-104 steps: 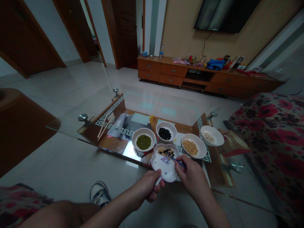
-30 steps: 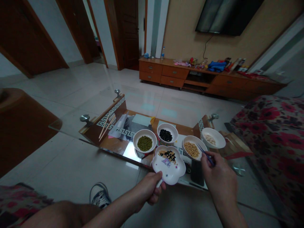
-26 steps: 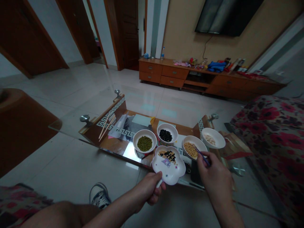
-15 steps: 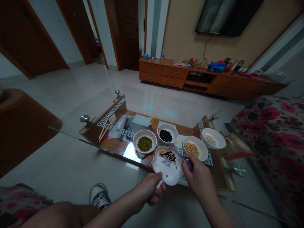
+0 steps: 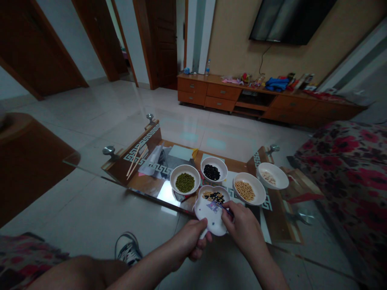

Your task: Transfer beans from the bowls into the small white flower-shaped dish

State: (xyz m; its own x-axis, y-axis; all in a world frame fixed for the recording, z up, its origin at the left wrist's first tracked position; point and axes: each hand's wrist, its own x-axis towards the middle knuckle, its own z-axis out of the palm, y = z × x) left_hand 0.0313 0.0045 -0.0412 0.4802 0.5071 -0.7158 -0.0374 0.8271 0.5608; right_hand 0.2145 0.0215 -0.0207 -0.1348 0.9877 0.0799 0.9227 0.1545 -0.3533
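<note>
My left hand (image 5: 196, 240) is closed round the short handle of a white flower-shaped plate (image 5: 208, 223) with a purple cartoon print. A mix of yellow and black beans (image 5: 216, 197) lies along the plate's far side. Over the plate's right half, my right hand (image 5: 238, 221) pinches a slim purplish utensil (image 5: 227, 210); its tip is near the beans and its exact kind is unclear. Beyond the plate stand white bowls: one of green mung beans (image 5: 185, 183), one of black beans (image 5: 211, 172) and one of yellow soybeans (image 5: 244, 191).
A fourth white bowl (image 5: 279, 179) with pale pieces stands at the right. Wooden chopsticks (image 5: 133, 163) lie on the left of the glass table (image 5: 99, 171). Papers show beneath the glass. A brown paper bag (image 5: 302, 185) is beside the table's right end.
My right hand has moved left with the utensil, from the plate's right edge to over its middle. My left hand and the plate have hardly moved.
</note>
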